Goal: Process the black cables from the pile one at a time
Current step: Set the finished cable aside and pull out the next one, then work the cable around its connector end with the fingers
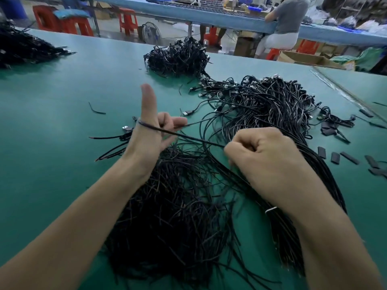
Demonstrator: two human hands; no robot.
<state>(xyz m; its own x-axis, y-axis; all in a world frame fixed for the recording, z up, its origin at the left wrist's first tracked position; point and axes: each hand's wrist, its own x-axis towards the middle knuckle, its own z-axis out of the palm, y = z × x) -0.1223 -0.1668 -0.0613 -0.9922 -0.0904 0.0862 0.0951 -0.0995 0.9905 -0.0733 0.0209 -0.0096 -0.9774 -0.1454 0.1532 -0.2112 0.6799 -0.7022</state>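
Left hand (pixel 150 130) is just above the pile (pixel 171 206). Thumb straight up, fingers half bent, one black cable (pixel 188 136) looped round the thumb base and pinched at the fingertips. Right hand (pixel 266 162) is over the pile's right edge, closed in a fist and pinching the same cable further along. The cable is taut between both hands.

The pile is loose, tangled black cables on the green table (pixel 62 101), under both forearms. Right of the pile and touching it is the plug heap (pixel 261 101), cables with USB-type plugs, strands gathered and running down under the right wrist. Beyond the pile is the far heap (pixel 178 57). Far left of the pile is the left heap (pixel 21 47), cut off by the frame edge. Short black sleeves (pixel 347 158) are scattered well right of the pile.

Table top is plain matte green. The room beyond the pile is a workshop: red stools (pixel 127 19), floor fan (pixel 150 32), long blue table (pixel 209 17) with a seated person (pixel 289 15) in a grey top, cardboard boxes (pixel 310 58).
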